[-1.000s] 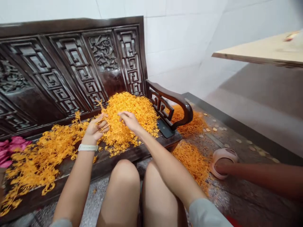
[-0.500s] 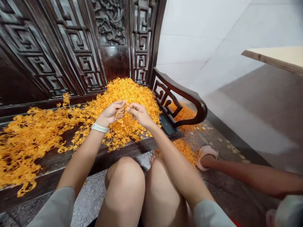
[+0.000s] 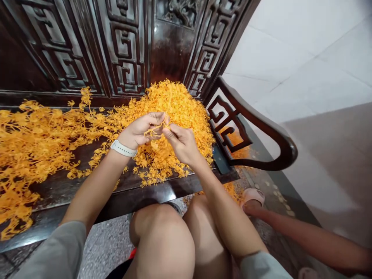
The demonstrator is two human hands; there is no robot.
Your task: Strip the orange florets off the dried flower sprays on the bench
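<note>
My left hand [image 3: 147, 128], with a pale watch strap on the wrist, pinches a thin branched orange plastic piece [image 3: 155, 131] between thumb and fingers. Its strands run across my palm. My right hand [image 3: 183, 141] is closed on the other end of the same piece, fingertips close to those of my left hand. Just beyond and below both hands lies a heaped pile of orange plastic pieces [image 3: 186, 104] on a dark wooden bench [image 3: 61, 195]. The fingertips partly hide where the piece is gripped.
More orange pieces [image 3: 37, 143] spread along the bench to the left. A curved armrest [image 3: 261, 116] bounds the bench on the right, with a dark phone-like slab [image 3: 221, 159] beside it. Another person's leg [image 3: 308, 236] reaches in at lower right; orange pieces lie on the floor nearby.
The view has shifted, so the armrest now appears larger and farther right. Both hands stay together on the orange piece, with my right hand turned slightly and its fingertips a little lower.
</note>
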